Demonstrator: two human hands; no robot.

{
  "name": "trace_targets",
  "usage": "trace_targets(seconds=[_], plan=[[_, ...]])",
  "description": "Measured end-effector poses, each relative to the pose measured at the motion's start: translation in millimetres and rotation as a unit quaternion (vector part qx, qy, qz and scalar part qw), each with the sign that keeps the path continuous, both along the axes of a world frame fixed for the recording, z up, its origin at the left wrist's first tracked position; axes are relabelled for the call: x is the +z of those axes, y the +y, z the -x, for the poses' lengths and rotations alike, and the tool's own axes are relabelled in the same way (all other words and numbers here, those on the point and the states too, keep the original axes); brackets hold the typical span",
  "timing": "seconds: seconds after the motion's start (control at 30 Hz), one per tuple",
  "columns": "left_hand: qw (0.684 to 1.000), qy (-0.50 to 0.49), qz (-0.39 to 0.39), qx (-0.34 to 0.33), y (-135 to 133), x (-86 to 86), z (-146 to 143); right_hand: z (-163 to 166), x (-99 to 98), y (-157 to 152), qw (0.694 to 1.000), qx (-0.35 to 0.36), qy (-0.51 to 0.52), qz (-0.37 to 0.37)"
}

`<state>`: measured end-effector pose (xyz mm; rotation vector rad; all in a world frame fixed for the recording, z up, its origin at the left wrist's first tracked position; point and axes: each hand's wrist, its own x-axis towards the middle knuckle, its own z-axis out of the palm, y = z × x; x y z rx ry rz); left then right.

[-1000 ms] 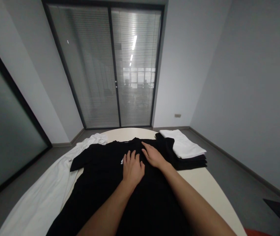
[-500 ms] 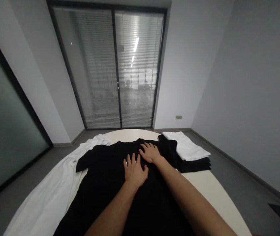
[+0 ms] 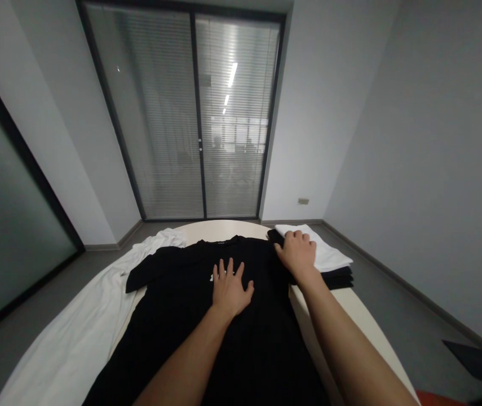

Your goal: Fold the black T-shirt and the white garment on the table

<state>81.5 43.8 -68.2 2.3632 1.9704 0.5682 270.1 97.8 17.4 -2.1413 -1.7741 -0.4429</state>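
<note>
Blk T-shirt (image 3: 261, 332) laid flat on worktop (image 3: 219, 229), neck at far end. L hand (image 3: 231, 290) on shirt's chest, palm down, fingers splayed. R hand (image 3: 297, 254) apart from it, fingers bent at shirt's R-side sleeve; can't tell if gripping. Right of shirt: blk folded stack (image 3: 339, 277) w/ white folded cloth (image 3: 330, 256) atop. Left of shirt: rumpled white fabric (image 3: 63, 344).

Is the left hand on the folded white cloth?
No, the left hand lies spread on the black shirt, left of the folded white cloth.
</note>
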Motion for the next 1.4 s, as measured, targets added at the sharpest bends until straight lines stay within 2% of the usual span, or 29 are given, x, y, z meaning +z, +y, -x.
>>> trace_targets(seconds=[0.1,0.23,0.37,0.47,0.57,0.73,0.97,1.07,1.23,1.4], plan=[[0.996,-0.006,-0.001,-0.093,-4,5.4,-3,-31,6.1,-7,0.997,-0.054,0.022,0.059],[0.973,-0.011,0.012,-0.23,-15,14.9,-12,-53,1.3,-2,0.991,-0.035,0.074,0.11],[0.936,-0.01,0.054,-0.347,-26,20.9,-20,-57,0.6,6,0.986,0.0,0.135,0.096],[0.919,-0.001,0.069,-0.388,-31,23.3,-24,-55,2.0,11,0.981,0.003,0.19,0.046],[0.913,0.003,0.078,-0.401,-33,25.3,-25,-54,0.3,14,0.971,0.031,0.239,-0.001],[0.909,-0.006,0.095,-0.406,-33,26.6,-27,-54,-6.6,21,0.959,0.104,0.262,-0.012],[0.943,-0.03,0.07,-0.324,-32,22.0,-30,-46,-8.2,24,0.954,0.185,0.234,-0.001],[0.94,-0.018,0.084,-0.33,-30,19.6,-29,-41,-9.2,21,0.952,0.228,0.206,0.005],[0.938,-0.028,0.083,-0.334,-27,16.9,-26,-49,-9.9,19,0.966,0.17,0.196,-0.002],[0.941,-0.039,0.079,-0.327,-25,15.1,-26,-65,-11.3,25,0.958,0.116,0.259,-0.025]])
